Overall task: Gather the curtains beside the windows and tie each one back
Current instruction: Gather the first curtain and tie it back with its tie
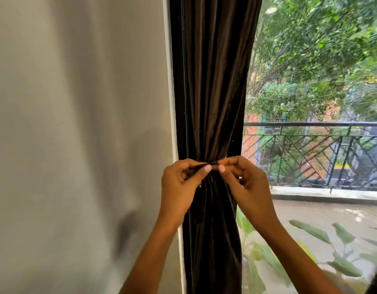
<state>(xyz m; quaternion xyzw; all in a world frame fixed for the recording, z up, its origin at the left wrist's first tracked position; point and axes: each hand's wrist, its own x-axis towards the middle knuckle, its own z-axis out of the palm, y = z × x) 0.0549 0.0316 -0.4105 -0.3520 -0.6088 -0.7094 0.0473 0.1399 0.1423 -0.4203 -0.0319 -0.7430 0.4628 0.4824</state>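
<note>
A dark brown curtain (pixel 213 81) hangs gathered into a narrow bunch along the left edge of the window. At its waist a thin dark tie (pixel 214 162) runs across the front of the folds. My left hand (pixel 181 183) pinches the tie's left end between thumb and fingers. My right hand (pixel 244 183) pinches the right end, and the two thumbs nearly meet in front of the curtain. Below the hands the fabric flares out again.
A plain pale wall (pixel 77 124) fills the left half. The black window frame (pixel 179 81) stands between wall and curtain. Through the screened window (pixel 310 81) are trees, a dark balcony railing (pixel 310 149) and leafy plants (pixel 310 232) below.
</note>
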